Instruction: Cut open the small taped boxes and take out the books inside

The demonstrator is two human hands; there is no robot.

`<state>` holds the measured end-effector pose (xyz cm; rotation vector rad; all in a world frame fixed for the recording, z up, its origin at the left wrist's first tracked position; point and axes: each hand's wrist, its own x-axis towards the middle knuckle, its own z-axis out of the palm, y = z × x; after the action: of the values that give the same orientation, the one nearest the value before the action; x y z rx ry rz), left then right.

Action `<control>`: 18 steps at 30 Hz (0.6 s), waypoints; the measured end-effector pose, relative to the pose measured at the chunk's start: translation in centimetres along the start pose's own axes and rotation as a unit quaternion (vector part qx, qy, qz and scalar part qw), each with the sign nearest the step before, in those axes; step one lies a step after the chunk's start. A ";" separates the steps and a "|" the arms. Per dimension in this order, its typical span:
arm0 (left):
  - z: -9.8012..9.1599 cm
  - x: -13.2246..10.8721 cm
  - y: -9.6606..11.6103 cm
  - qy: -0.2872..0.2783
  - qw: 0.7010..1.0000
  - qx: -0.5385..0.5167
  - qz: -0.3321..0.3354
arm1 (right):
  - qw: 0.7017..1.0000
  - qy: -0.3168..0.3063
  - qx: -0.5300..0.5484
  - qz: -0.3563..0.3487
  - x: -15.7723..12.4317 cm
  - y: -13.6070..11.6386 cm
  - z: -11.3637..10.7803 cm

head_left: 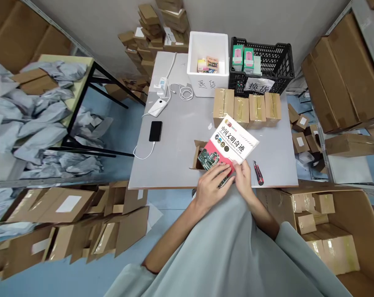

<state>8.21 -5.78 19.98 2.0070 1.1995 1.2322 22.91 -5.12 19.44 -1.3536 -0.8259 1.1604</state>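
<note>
A red and white book (230, 144) with printed characters on its cover is held tilted above the near edge of the grey table (177, 136). My left hand (212, 183) grips its lower edge with fingers curled over the cover. My right hand (243, 177) pinches the same lower corner from the right. Under the book stands a small open cardboard box (198, 154). A red utility knife (258, 172) lies just right of my right hand.
Several taped cardboard boxes (247, 108) line the table's far side before a white bin (208, 62) and a black crate (261, 66). A black phone (155, 130), cables and a charger lie left. A big carton (335, 231) of small boxes stands right; flattened boxes (81, 222) left.
</note>
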 end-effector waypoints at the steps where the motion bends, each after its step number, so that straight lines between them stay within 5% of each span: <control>1: -0.4 0.2 0.0 0.010 1.000 -0.009 -0.007 | 1.000 -0.005 0.007 0.006 0.5 -0.1 -0.6; 4: -2.5 1.4 -0.6 0.059 0.991 -0.076 -0.090 | 0.998 -0.041 0.034 0.028 1.8 -0.5 -2.6; 9: -5.6 2.8 -2.3 0.128 0.933 -0.248 -0.228 | 0.994 -0.077 0.051 0.061 2.1 -1.2 -5.0; 18: -6.7 3.1 -0.5 0.126 0.911 -0.309 -0.243 | 0.991 -0.085 0.060 0.085 1.5 -2.0 -5.2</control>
<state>2.69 -3.03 24.14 1.0375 1.1353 1.3991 28.51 -4.97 20.64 -1.2567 -0.7584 1.4515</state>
